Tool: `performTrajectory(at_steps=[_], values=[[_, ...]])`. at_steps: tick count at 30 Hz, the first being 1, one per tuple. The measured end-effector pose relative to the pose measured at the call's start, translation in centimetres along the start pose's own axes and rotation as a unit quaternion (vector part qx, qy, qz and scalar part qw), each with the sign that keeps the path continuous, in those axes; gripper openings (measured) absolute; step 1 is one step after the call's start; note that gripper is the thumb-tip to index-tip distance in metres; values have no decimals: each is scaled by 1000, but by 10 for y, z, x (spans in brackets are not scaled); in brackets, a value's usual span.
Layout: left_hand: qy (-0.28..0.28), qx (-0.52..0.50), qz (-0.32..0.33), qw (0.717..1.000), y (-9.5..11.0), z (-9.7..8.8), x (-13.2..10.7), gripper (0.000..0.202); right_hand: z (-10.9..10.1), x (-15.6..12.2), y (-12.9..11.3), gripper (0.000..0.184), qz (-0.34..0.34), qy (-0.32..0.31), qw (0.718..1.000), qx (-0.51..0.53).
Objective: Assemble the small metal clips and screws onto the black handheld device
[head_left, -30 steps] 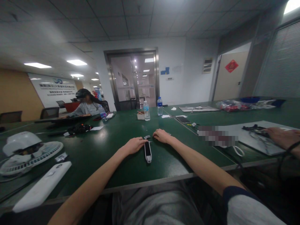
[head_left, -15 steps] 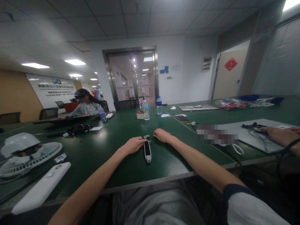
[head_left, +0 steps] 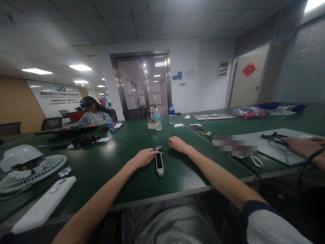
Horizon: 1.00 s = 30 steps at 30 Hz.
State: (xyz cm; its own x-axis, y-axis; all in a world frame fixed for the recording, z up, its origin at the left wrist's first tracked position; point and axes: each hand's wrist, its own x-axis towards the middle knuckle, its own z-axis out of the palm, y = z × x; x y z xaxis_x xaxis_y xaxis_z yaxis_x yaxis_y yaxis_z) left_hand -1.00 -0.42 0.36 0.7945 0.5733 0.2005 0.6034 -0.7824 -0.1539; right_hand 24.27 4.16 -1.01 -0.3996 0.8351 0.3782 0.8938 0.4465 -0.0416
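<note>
A slim white device with a long black face (head_left: 159, 164) lies on the green table in front of me. My left hand (head_left: 145, 158) is at its far end, fingers closed together against its tip. A thin piece sticks out there, past the fingertips. Just beyond lies a small pale part (head_left: 158, 148). To the right, my right hand (head_left: 177, 144) rests low over the table with its fingers curled. Small bits (head_left: 167, 149) lie by its fingertips; whether it pinches one is too small to make out.
Two water bottles (head_left: 157, 120) and a small box (head_left: 151, 125) stand ahead. At left are a white helmet-like shell (head_left: 22, 155) and a long white casing (head_left: 47, 205). Another person's hand (head_left: 302, 145) works over a grey board (head_left: 269, 150) at right. A person sits far left.
My right hand has shifted slightly forward and right, its fingers more curled, uncovering small bits on the table. The left hand and the white device stay in place.
</note>
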Motion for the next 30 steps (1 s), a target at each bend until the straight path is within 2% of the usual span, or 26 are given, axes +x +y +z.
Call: performTrajectory(at_steps=[7,14,30], values=[[1,-3,0,1000,-1,0,-1,36,-2,-1,12,17,-20,-11,1000,-2],[2,4,3,1000,-1,1,-1,36,3,-1,10,22,-61,-36,997,-8],[-3,-2,-3,1000,2,-2,-1,36,4,-1,9,24,-58,-52,997,28]])
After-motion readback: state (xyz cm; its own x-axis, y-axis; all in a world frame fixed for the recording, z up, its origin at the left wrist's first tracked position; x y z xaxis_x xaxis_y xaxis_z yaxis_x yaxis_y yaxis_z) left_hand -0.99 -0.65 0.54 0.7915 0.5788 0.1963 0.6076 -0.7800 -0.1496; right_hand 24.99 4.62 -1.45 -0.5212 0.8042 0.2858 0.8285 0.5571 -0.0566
